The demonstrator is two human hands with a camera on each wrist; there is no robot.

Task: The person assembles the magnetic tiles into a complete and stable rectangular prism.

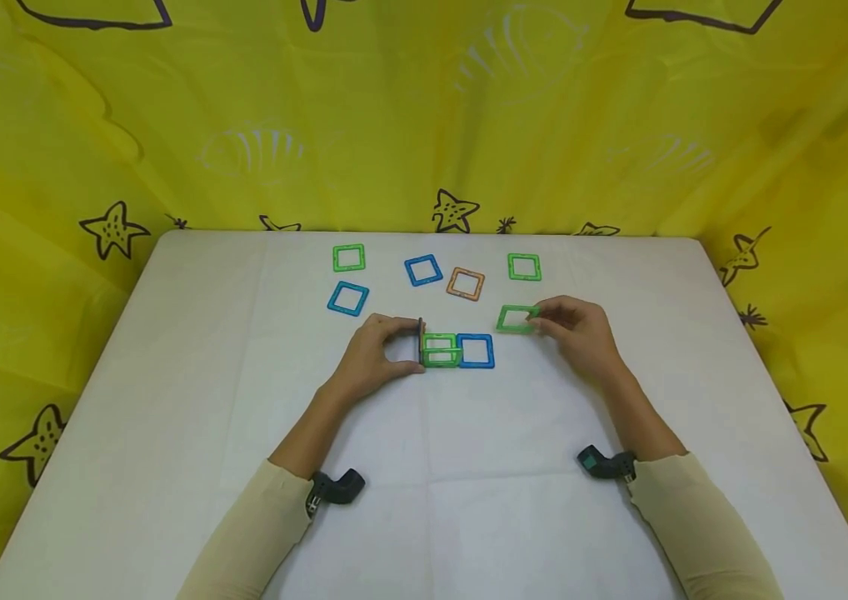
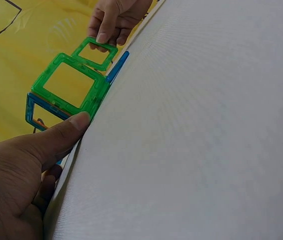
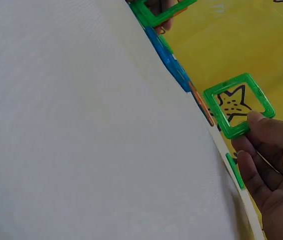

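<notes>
My left hand [image 1: 369, 354] holds an upright blue square frame tile [image 2: 29, 108] by its edges, thumb at the near side and fingers at the far side. Against it stands an upright green square tile [image 2: 46, 72], beside a green tile [image 1: 439, 336] lying flat. A flat blue tile [image 1: 476, 364] adjoins these on the right. My right hand [image 1: 577, 333] pinches another green square tile [image 3: 236, 131] by one edge between thumb and fingers. That tile is raised over the table, just beyond and to the right of the flat blue one.
Loose tiles lie along the table's far part: a green [image 1: 349, 269] and a blue [image 1: 343, 312] to the left, a blue [image 1: 427, 282] and an orange [image 1: 463, 295] in the middle, a green [image 1: 525, 278] to the right. A yellow curtain [image 1: 364, 100] hangs behind the white table [image 1: 469, 525].
</notes>
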